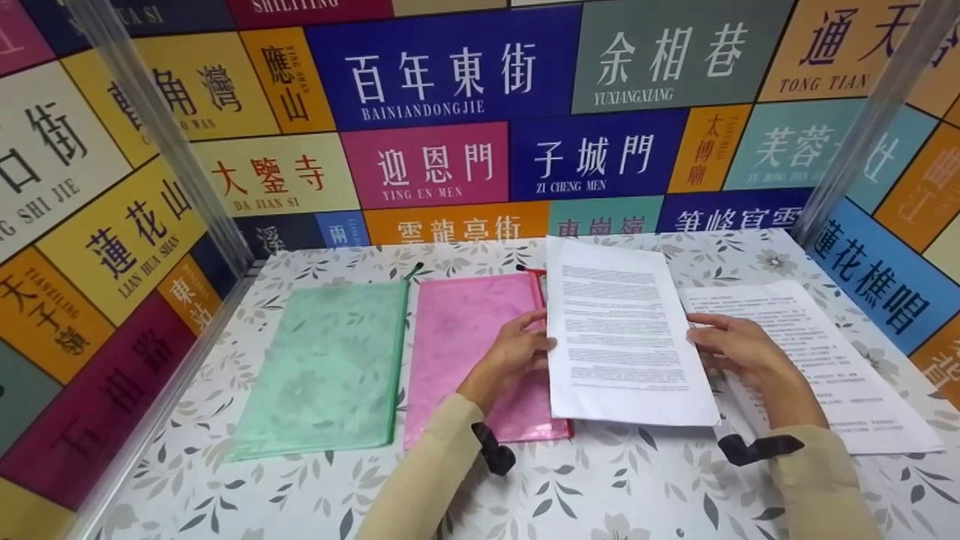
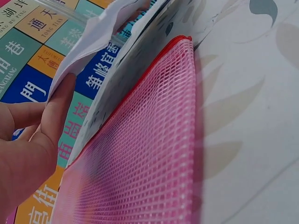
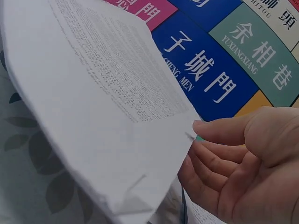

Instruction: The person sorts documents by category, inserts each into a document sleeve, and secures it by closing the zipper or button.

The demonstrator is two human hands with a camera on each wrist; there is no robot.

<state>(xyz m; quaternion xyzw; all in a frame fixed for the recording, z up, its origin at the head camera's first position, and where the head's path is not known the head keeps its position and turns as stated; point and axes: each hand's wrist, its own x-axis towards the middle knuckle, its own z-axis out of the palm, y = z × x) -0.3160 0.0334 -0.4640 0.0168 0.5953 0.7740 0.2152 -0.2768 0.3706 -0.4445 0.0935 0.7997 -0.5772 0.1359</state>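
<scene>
A stack of printed paper sheets [image 1: 622,330] is held raised between both hands, its text side facing up. My left hand [image 1: 517,345] pinches the left edge, thumb on one face and fingers behind, as the left wrist view shows with the paper [image 2: 88,44] over the fingertips. On the opposite edge, my right hand [image 1: 739,345] grips the sheets with its thumb at the border and fingers curled under; the right wrist view shows this hand [image 3: 243,163] close up. Below the left forearm lies a pink mesh zipper pouch [image 1: 465,322] with red trim.
A green mesh zipper pouch [image 1: 322,367] lies to the left of the pink one. Another spread of printed sheets [image 1: 817,360] rests on the right. The leaf-patterned tabletop [image 1: 300,495] meets a wall of colourful sign panels [image 1: 442,67], with clear upright posts [image 1: 172,135] at the corners.
</scene>
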